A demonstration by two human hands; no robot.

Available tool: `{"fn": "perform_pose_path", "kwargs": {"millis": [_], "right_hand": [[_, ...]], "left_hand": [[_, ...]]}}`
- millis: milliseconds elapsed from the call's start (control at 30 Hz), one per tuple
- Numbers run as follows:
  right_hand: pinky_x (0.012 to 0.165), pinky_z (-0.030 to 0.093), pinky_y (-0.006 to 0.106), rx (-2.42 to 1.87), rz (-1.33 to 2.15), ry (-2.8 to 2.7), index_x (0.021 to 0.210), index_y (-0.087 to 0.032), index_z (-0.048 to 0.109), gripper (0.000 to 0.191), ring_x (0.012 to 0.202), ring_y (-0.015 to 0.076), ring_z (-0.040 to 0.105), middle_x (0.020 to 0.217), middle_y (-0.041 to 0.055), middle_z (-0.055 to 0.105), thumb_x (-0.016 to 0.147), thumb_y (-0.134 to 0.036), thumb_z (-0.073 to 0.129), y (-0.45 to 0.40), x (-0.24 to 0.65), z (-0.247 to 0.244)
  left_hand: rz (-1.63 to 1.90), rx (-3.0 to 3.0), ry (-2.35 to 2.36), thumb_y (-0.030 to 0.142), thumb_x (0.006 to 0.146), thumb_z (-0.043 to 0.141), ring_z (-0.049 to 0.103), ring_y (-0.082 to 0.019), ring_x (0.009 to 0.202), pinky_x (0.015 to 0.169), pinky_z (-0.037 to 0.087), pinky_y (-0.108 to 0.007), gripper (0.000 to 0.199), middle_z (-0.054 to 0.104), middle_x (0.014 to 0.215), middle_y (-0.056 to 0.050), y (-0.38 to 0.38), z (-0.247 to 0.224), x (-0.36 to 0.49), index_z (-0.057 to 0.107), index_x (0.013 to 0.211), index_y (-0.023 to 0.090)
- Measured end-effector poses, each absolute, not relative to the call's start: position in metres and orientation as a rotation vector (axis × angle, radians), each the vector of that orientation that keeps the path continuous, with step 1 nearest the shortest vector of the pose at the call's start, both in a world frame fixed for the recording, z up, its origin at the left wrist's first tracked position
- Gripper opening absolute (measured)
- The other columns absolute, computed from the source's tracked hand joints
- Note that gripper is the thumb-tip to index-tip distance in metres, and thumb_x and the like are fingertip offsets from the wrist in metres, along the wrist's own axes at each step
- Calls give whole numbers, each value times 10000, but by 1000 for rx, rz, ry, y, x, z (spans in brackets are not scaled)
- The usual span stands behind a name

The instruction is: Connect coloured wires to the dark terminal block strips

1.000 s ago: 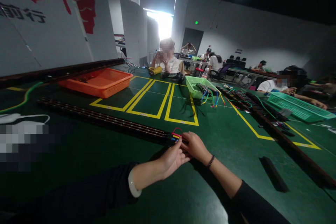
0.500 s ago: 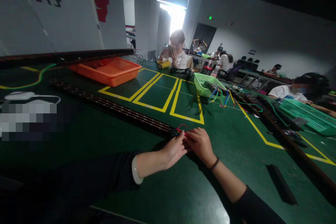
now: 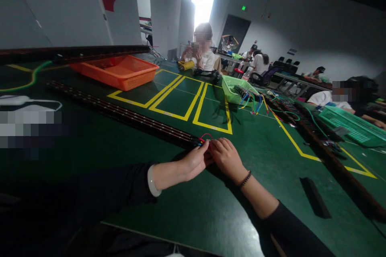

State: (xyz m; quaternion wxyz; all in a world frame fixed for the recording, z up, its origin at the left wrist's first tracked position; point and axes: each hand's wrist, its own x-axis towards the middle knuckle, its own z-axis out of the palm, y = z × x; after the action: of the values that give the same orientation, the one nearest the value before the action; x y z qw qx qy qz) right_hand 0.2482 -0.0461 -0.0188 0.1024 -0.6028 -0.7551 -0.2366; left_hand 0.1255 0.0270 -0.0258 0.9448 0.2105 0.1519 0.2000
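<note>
A long dark strip with copper-coloured lines point(image 3: 126, 114) lies aslant on the green table. At its near right end are short coloured wire ends, red, yellow and blue, and a thin red wire point(image 3: 206, 135) loops above them. My left hand point(image 3: 193, 161) is closed at that end, its thumb pressed on the wires. My right hand point(image 3: 228, 160), wearing a beaded bracelet, meets it from the right with fingers pinched together. Its fingertips touch the left hand's at the red wire. What lies between the fingertips is mostly hidden.
An orange basket point(image 3: 120, 73) stands beyond the strip, near yellow tape outlines point(image 3: 169, 113). A light green basket point(image 3: 238, 88) holds coloured cables. Another long dark strip point(image 3: 337, 172) and a short black piece point(image 3: 315, 196) lie right. A person point(image 3: 205, 54) sits across the table.
The view has tipped down slightly, so the scene sits higher. Both hands stay at the strip's end. My right fingers have curled further over, and the red piece between the fingertips is now mostly covered.
</note>
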Motion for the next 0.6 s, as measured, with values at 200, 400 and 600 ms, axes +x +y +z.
{"fn": "perform_pose_path", "kwargs": {"millis": [200,400,600], "right_hand": [[935,394,385,-1780,-572,-2170,1099,-125,630,310,957,197,530,1063,115,623,949,-242,385,-46,250,-15],[810,394,345,-1767,-428,-1956,1038,-169,645,258,849,179,539,950,74,653,933,-278,436,-52,258,-14],[703,373,319,-1804,-158,-1764,822,-190,667,256,708,161,508,727,30,598,890,-385,515,-48,269,-18]], "left_hand": [[382,449,296,224,924,415,561,-119,891,986,365,-311,127,591,884,-43,26,-21,123,511,874,157],[320,520,382,366,930,378,588,-179,973,1024,355,-388,299,624,905,-105,27,-19,124,543,909,118],[325,557,395,353,922,410,568,-211,1092,1063,323,-413,295,617,1102,-167,26,-19,123,544,998,101]]}}
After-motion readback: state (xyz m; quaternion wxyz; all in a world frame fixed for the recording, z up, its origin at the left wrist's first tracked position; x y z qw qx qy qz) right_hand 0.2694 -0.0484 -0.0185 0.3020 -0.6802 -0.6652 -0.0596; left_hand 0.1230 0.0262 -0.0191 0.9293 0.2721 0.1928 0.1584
